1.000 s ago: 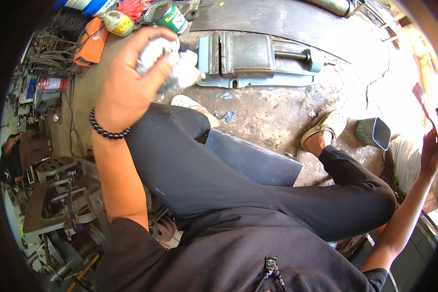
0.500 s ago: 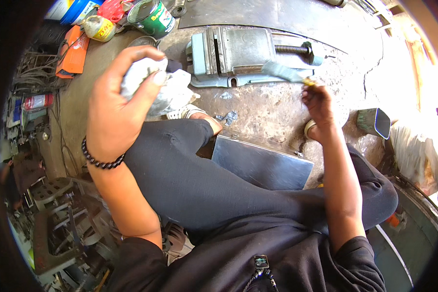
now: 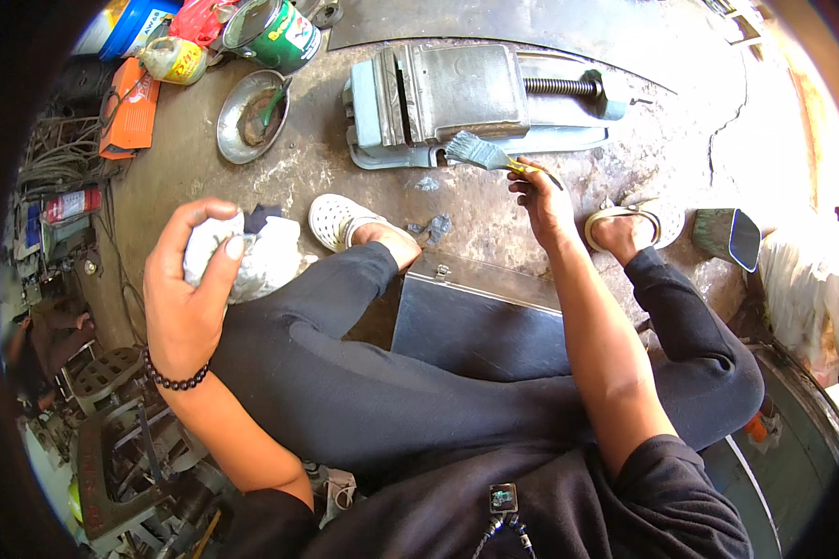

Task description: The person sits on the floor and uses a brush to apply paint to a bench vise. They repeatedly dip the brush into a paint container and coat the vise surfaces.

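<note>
Blue-grey-bristled paintbrush (image 3: 480, 152) pinched in right hand (image 3: 545, 200) beside machine vise (image 3: 471, 93); left hand (image 3: 185, 303), well apart, clutches crumpled white rag (image 3: 266, 256). Slack grip could drop brush, smearing floor (image 3: 494, 219).

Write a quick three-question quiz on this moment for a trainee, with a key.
1. Which hand holds the paintbrush?
2. True or false: the metal dish sits to the left of the vise.
3. What does the left hand hold?
A) A green can
B) A crumpled white bundle
C) An orange box

Key:
1. The right hand
2. True
3. B
</note>
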A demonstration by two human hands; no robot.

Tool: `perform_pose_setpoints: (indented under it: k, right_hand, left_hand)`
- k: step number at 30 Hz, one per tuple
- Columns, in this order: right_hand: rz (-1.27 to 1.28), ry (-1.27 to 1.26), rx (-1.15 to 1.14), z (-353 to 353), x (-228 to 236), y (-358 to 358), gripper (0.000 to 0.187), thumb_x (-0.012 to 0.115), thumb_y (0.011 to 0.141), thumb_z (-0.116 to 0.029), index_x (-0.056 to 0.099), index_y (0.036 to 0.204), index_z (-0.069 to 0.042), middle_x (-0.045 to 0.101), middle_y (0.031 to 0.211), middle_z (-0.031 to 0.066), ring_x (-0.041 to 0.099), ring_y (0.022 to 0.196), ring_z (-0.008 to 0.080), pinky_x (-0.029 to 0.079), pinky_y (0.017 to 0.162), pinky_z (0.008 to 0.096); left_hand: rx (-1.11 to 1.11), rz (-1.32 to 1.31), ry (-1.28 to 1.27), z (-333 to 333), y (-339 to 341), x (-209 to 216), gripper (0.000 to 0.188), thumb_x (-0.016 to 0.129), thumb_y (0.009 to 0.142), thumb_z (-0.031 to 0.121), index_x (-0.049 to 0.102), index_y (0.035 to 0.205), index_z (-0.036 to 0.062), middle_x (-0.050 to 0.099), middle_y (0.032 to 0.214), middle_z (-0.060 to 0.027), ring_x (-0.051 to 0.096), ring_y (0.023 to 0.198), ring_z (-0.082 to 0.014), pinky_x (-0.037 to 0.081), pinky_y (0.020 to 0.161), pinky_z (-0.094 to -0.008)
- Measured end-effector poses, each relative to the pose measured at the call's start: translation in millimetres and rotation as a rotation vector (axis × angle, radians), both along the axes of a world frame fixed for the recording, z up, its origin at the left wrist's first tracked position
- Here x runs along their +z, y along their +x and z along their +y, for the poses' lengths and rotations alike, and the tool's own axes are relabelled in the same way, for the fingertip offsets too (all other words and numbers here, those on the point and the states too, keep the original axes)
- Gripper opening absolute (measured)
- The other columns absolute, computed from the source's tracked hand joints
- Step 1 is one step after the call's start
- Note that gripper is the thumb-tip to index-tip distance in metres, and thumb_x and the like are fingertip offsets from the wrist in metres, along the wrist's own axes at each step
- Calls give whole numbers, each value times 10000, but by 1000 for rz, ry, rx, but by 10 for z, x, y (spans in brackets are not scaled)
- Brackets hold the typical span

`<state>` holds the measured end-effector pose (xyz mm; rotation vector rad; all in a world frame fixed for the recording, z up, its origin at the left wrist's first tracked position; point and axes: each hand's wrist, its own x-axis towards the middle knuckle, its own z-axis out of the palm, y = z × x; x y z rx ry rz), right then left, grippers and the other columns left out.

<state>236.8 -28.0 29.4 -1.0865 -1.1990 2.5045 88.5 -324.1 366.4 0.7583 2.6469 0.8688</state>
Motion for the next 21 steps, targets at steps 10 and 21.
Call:
perform_pose_setpoints:
  k: [10, 21]
  right_hand:
    - [-31, 103, -113, -44, -33, -76, 329, 603, 933, -214, 612, 1217, -49, 707, 963, 70, 652, 830, 130, 447, 693, 261]
    - [-91, 199, -347, 266, 119, 441, 360, 565, 928, -193, 587, 1255, -45, 701, 955, 91, 648, 807, 146, 467, 688, 267]
  left_hand:
    - [-26, -8, -58, 24, 145, -65, 203, 639, 871, 77, 598, 1053, -3, 635, 1036, -76, 578, 1011, -165, 423, 935, -305]
    - [-169, -43, 24, 173, 87, 33, 228, 632, 823, 15, 599, 1049, 7, 649, 1026, -111, 604, 970, -188, 449, 896, -311]
